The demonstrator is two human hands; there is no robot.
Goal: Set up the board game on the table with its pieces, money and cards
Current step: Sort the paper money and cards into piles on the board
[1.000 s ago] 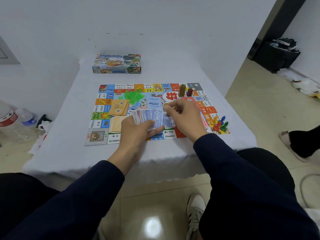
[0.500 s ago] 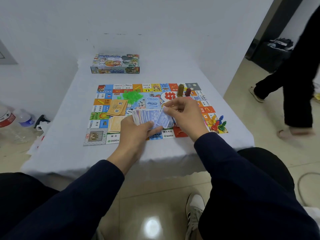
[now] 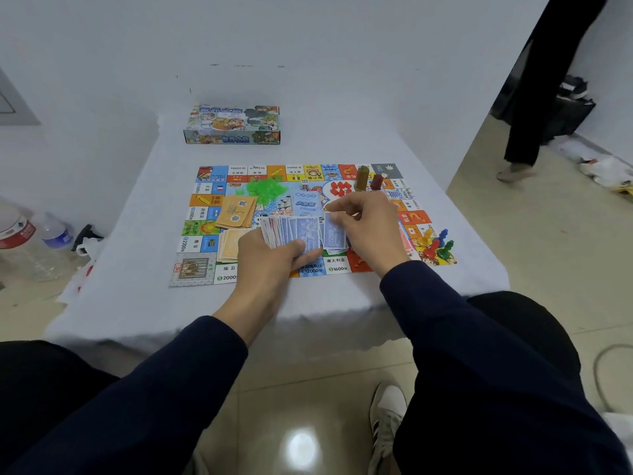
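White cloth covers the surface (image 3: 137,269) under the game board (image 3: 205,265). Your left hand (image 3: 270,265) grips the fanned play money (image 3: 291,231); your right hand's (image 3: 370,231) fingers (image 3: 337,219) pinch one blue note (image 3: 334,236) above its pile. Square it on that pile, and keep the fan tight.

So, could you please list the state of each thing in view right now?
game board: unfolded flat on the table
game box: closed, behind the board
fanned blue notes: gripped in left hand
small stack of blue notes: on the board, pinched by right hand
orange cards: stacked on the board
green pieces: heaped
pawns: upright, clustered at the board's right corner
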